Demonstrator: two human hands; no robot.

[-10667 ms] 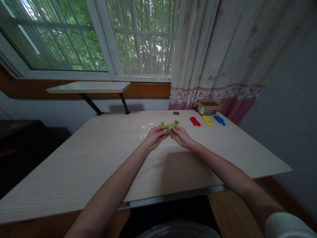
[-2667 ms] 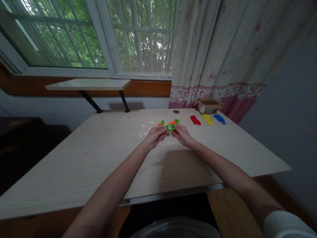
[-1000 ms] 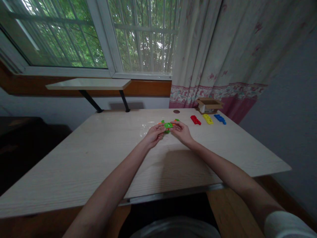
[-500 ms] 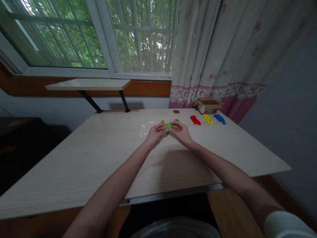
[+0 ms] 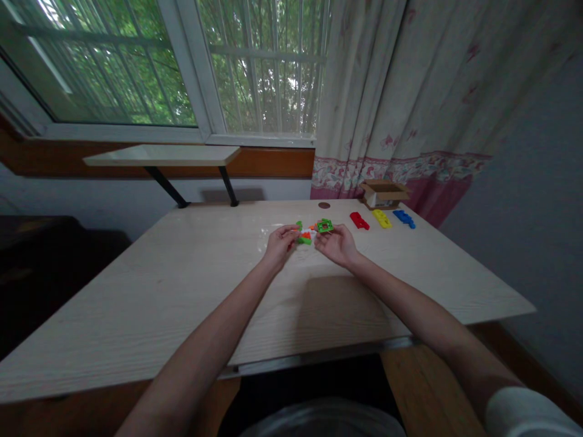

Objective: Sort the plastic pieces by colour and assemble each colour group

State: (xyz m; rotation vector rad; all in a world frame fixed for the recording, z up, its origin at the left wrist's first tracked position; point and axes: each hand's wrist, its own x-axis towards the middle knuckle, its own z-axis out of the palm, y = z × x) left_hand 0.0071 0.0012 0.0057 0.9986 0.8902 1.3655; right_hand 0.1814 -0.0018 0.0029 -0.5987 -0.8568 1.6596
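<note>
Hands have drawn apart since the last frame, and the green square frame (image 5: 325, 226) now sits at the fingertips of my right hand (image 5: 337, 245). Those curled fingers seem to prop it from below, though I cannot tell whether they pinch it. Its face tips up toward the view, and it shows no clear long axis. My left hand (image 5: 282, 244) is curled, its fingers closing toward a green piece (image 5: 304, 240), perhaps to keep it apart from the frame. An orange piece (image 5: 313, 227) lies between the hands. Beyond the right hand, a red part (image 5: 359, 221), yellow part (image 5: 382, 219) and blue part (image 5: 404, 219) lie side by side on the desk (image 5: 182, 291), each angled diagonally.
</note>
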